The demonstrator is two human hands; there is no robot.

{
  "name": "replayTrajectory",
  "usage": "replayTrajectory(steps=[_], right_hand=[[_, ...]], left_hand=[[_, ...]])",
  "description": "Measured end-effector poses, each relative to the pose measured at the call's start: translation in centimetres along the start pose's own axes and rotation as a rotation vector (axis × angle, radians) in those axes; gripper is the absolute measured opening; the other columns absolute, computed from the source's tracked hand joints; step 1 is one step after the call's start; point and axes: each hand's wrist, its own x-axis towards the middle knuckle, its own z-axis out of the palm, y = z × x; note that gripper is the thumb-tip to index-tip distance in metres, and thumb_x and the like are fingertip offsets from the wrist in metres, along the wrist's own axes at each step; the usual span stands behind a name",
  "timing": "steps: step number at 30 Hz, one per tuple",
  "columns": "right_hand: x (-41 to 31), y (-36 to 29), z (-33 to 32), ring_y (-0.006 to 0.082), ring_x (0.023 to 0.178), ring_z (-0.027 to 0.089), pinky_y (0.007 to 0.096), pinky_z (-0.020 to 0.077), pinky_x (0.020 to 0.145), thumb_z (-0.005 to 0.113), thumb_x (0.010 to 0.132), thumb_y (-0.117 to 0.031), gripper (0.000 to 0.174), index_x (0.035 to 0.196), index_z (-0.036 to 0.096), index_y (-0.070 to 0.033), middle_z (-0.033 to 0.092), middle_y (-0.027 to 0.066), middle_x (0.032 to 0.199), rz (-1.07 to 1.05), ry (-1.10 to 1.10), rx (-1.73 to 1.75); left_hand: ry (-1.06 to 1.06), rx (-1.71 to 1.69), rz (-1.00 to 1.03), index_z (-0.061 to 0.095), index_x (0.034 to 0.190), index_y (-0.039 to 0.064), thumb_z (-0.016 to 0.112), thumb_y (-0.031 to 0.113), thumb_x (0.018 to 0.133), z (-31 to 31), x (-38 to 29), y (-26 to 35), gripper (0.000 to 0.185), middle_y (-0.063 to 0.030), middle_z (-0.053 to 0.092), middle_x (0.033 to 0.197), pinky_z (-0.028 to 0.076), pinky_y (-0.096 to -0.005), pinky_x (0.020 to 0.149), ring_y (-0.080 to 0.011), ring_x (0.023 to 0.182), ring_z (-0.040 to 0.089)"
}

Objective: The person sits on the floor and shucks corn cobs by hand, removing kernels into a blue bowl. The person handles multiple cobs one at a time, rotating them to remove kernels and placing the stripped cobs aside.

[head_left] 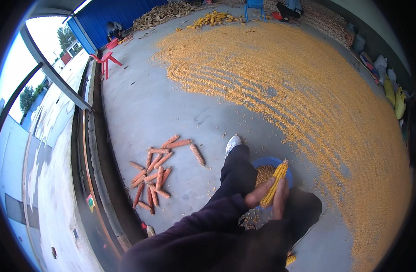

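Note:
A yellow ear of corn [274, 183] is held between my two hands above a blue basin [286, 167]. My left hand [261, 193] grips the ear on its left side, and my right hand [280, 197] holds it from the right. Loose corn kernels [264, 173] lie inside the basin, partly hidden by the hands and the ear. On the floor to the left is a loose pile of bare reddish corn cobs [157, 176], with one cob [197, 154] lying apart. Part of another yellow ear [291, 260] shows low in the view, beside my clothing.
A wide layer of corn kernels [296, 78] covers the concrete floor ahead and right. A red chair [106, 61] stands at the far left, near a crouching person [115, 30]. Yellow ears [214, 17], a blue chair [255, 8] and another person [291, 8] are farther back.

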Motion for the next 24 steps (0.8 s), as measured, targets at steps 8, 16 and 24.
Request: replayTrajectory(steps=[8,16,24], right_hand=[[0.8,2.7,0.2,0.0365,0.127,0.049,0.0412,0.0382,0.105,0.035,0.105,-0.043,0.061,0.143,0.04,0.005,0.049,0.0253,0.138,-0.003,-0.046,-0.082],[-0.4,-0.4,-0.1,0.0382,0.117,0.057,0.0407,0.0432,0.099,0.029,0.107,-0.04,0.059,0.136,0.047,0.007,0.057,0.0274,0.129,-0.014,-0.104,-0.116],[0.1,1.8,-0.4,0.039,0.114,0.058,0.0402,0.0455,0.096,0.03,0.106,-0.042,0.061,0.133,0.049,0.009,0.059,0.0272,0.127,-0.007,-0.092,-0.202]], left_hand=[[-0.028,0.043,0.038,0.05,0.134,0.005,0.032,0.056,0.104,-1.5,1.0,-1.4,0.061,-0.0074,0.064,0.106,0.054,-0.0258,0.074,-0.012,0.085,0.063],[-0.07,-0.044,0.088,0.047,0.137,0.005,0.032,0.053,0.105,-0.9,0.6,-1.3,0.059,-0.0071,0.061,0.117,0.051,-0.0272,0.09,-0.0128,0.103,0.061],[-0.173,-0.084,0.097,0.046,0.138,0.005,0.032,0.054,0.105,-2.5,1.6,-2.8,0.061,-0.0085,0.06,0.122,0.049,-0.028,0.095,-0.0135,0.109,0.059]])
